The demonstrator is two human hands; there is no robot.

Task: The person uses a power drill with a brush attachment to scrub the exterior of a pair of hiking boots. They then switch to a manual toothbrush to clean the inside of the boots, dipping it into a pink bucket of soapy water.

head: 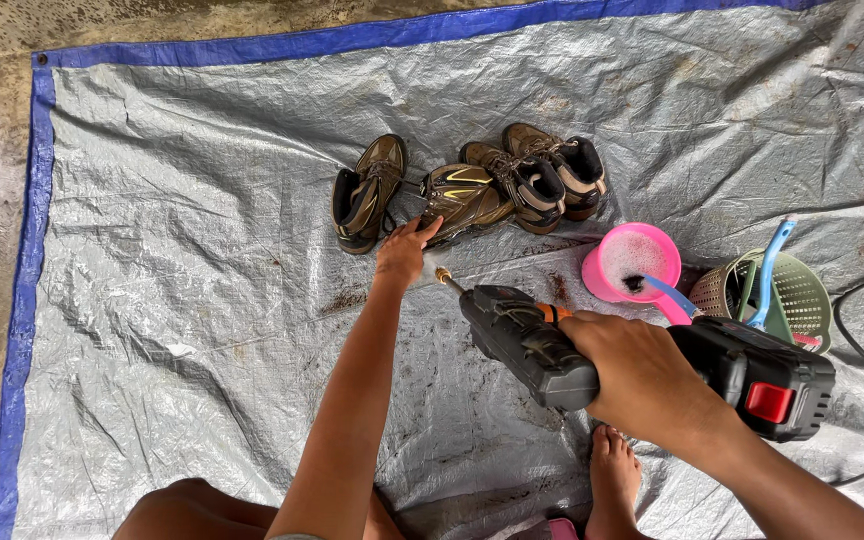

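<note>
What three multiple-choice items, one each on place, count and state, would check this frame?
1. Where does the left hand rest?
A. on a hiking boot
B. in the basket
C. on the scoop

2. How many hiking boots lie on the tarp?
A. two
B. four
C. six

3. What fills the pink scoop?
A. sand
B. nothing
C. foamy water

Answers:
1 A, its fingers touch the second hiking boot from the left.
2 B, four lie in a row.
3 C, white suds show inside, beside the cordless spray gun gripped by the right hand.
</note>
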